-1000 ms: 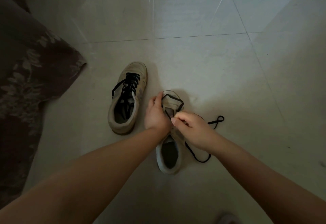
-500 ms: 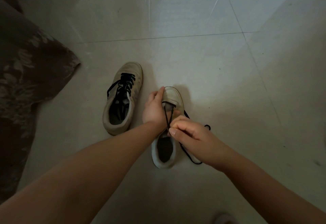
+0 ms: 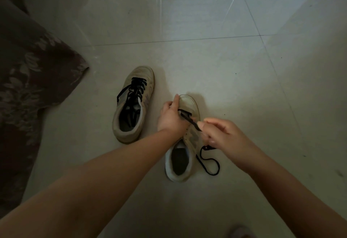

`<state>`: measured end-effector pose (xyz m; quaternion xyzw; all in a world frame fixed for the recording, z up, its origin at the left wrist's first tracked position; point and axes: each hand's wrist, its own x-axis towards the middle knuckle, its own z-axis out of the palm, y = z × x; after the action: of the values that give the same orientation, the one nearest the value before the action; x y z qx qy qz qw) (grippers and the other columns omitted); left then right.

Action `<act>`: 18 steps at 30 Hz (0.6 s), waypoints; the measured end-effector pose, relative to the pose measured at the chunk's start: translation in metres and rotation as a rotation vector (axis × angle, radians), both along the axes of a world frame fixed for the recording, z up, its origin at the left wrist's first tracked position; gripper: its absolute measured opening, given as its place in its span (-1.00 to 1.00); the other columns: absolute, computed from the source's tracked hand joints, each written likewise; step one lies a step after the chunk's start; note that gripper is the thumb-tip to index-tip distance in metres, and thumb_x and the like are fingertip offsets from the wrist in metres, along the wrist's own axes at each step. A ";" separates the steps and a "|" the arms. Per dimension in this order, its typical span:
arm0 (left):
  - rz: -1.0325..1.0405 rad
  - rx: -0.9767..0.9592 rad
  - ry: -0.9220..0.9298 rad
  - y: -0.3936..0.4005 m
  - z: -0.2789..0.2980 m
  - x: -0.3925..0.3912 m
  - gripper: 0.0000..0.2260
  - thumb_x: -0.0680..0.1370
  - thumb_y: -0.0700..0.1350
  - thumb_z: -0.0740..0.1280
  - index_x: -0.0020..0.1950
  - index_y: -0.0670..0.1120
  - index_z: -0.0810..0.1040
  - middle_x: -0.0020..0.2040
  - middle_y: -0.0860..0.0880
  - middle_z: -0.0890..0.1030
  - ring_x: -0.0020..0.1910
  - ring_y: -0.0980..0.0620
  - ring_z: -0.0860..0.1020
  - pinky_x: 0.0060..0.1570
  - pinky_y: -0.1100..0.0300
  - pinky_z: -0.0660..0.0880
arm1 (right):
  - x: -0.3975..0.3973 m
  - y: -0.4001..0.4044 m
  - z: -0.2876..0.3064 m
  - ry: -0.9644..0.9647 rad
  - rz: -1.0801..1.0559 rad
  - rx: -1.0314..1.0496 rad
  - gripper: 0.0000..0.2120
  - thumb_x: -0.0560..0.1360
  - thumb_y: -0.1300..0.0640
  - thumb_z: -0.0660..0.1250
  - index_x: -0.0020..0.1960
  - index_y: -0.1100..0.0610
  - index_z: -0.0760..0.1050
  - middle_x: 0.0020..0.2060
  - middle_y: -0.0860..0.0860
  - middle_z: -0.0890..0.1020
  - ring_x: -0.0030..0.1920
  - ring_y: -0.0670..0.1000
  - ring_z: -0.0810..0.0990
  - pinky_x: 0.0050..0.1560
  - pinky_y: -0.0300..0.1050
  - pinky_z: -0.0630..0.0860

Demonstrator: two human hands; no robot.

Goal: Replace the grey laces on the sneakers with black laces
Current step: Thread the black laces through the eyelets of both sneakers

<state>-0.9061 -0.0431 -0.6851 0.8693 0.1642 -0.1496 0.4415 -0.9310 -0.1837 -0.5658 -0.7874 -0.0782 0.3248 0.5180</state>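
My left hand grips the near sneaker at its toe; my right hand pinches the black lace. The laced sneaker stands left.

My left hand gripped the near sneaker by its toe while my right hand pinched the black lace. The laced sneaker stood alongside on the tiled floor.

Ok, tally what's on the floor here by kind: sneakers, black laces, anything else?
Beige suede sneakers: 2, one fully laced, one being laced
Black flat laces: 2, one in the left sneaker, one pinched by the right hand, part-threaded
Dark floral fabric: 1
Total: 5
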 end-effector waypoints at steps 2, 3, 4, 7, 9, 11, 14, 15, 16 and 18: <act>-0.020 0.076 0.004 0.003 0.004 -0.004 -0.29 0.47 0.00 0.34 0.54 0.05 0.06 0.41 -0.07 0.22 0.39 -0.08 0.24 0.36 0.01 0.28 | 0.006 -0.007 0.004 -0.023 0.012 -0.046 -0.63 0.57 0.01 0.20 -0.38 0.09 0.29 -0.49 -0.06 0.29 -0.45 -0.07 0.27 -0.33 -0.29 0.32; -0.081 0.175 -0.074 0.007 0.008 -0.006 -0.35 0.48 0.03 0.34 0.52 0.08 0.15 0.42 -0.07 0.24 0.40 -0.08 0.21 0.35 0.01 0.28 | 0.008 -0.011 0.008 -0.041 0.036 -0.079 -0.63 0.53 -0.08 0.21 -0.37 0.08 0.33 -0.47 -0.05 0.31 -0.44 -0.06 0.29 -0.34 -0.24 0.32; -0.151 0.264 -0.210 0.012 0.011 -0.007 -0.45 0.48 0.05 0.36 0.45 0.10 0.31 0.40 -0.04 0.29 0.39 -0.07 0.21 0.31 0.01 0.28 | 0.011 -0.014 0.012 -0.051 0.042 -0.103 -0.64 0.47 -0.16 0.22 -0.34 0.08 0.37 -0.45 -0.04 0.34 -0.42 -0.06 0.32 -0.34 -0.22 0.32; -0.278 0.192 -0.461 0.020 0.027 0.002 -0.83 0.47 0.03 0.41 0.03 0.02 0.65 0.13 0.04 0.56 0.18 0.03 0.44 0.12 0.07 0.40 | 0.036 -0.022 0.023 -0.100 -0.023 -0.131 -0.72 0.42 -0.16 0.28 -0.25 0.05 0.50 -0.41 -0.06 0.44 -0.37 -0.09 0.41 -0.29 -0.24 0.38; -0.217 -0.057 -0.262 0.018 0.041 0.018 -0.90 0.50 -0.03 0.41 -0.08 -0.05 0.63 -0.07 0.04 0.61 -0.07 0.12 0.52 -0.05 0.22 0.45 | 0.066 -0.024 0.017 -0.193 -0.093 -0.197 -0.81 0.48 -0.05 0.34 -0.20 0.05 0.53 -0.38 -0.05 0.49 -0.33 -0.08 0.44 -0.24 -0.18 0.37; -0.076 -0.240 -0.045 0.017 0.050 0.035 -0.85 0.51 -0.02 0.40 -0.08 -0.09 0.62 -0.18 0.03 0.60 -0.22 0.15 0.52 -0.18 0.29 0.48 | 0.103 -0.022 0.002 -0.248 -0.236 -0.224 -0.86 0.51 0.02 0.35 -0.19 0.05 0.53 -0.34 -0.05 0.52 -0.30 -0.08 0.46 -0.20 -0.18 0.36; 0.069 -0.265 0.030 0.015 0.049 0.049 -0.81 0.53 -0.03 0.36 -0.05 -0.15 0.63 -0.21 -0.02 0.61 -0.24 0.07 0.54 -0.13 0.21 0.54 | 0.140 -0.017 -0.026 -0.320 -0.390 -0.340 -0.81 0.52 0.07 0.34 0.09 0.13 0.54 -0.03 0.01 0.59 -0.03 -0.05 0.54 -0.03 -0.27 0.40; 0.112 -0.264 0.041 0.015 0.047 0.050 -0.83 0.54 -0.05 0.36 -0.07 -0.15 0.62 -0.22 -0.04 0.60 -0.25 0.05 0.53 -0.14 0.19 0.54 | 0.142 -0.015 -0.033 -0.361 -0.411 -0.380 -0.78 0.51 0.08 0.34 0.12 0.14 0.53 0.03 0.04 0.59 0.04 -0.01 0.56 0.01 -0.27 0.39; 0.163 -0.277 0.054 0.016 0.043 0.051 -0.84 0.54 -0.06 0.35 -0.09 -0.15 0.61 -0.22 -0.08 0.61 -0.26 0.03 0.54 -0.15 0.17 0.55 | 0.140 -0.013 -0.040 -0.394 -0.391 -0.413 -0.79 0.51 0.10 0.33 0.10 0.16 0.55 0.05 0.06 0.61 0.07 0.02 0.57 0.00 -0.27 0.38; 0.266 -0.347 0.085 0.018 0.037 0.051 -0.86 0.54 -0.10 0.36 -0.13 -0.17 0.60 -0.14 -0.20 0.65 -0.20 -0.07 0.58 -0.05 0.05 0.60 | 0.123 -0.004 -0.052 -0.353 -0.200 -0.465 -0.81 0.53 0.08 0.31 0.04 0.18 0.57 -0.02 0.06 0.64 0.02 0.05 0.58 -0.04 -0.22 0.40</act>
<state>-0.8550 -0.0253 -0.6484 0.7439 0.2677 -0.1528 0.5929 -0.8078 -0.1876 -0.6182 -0.9329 -0.0125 0.1396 0.3316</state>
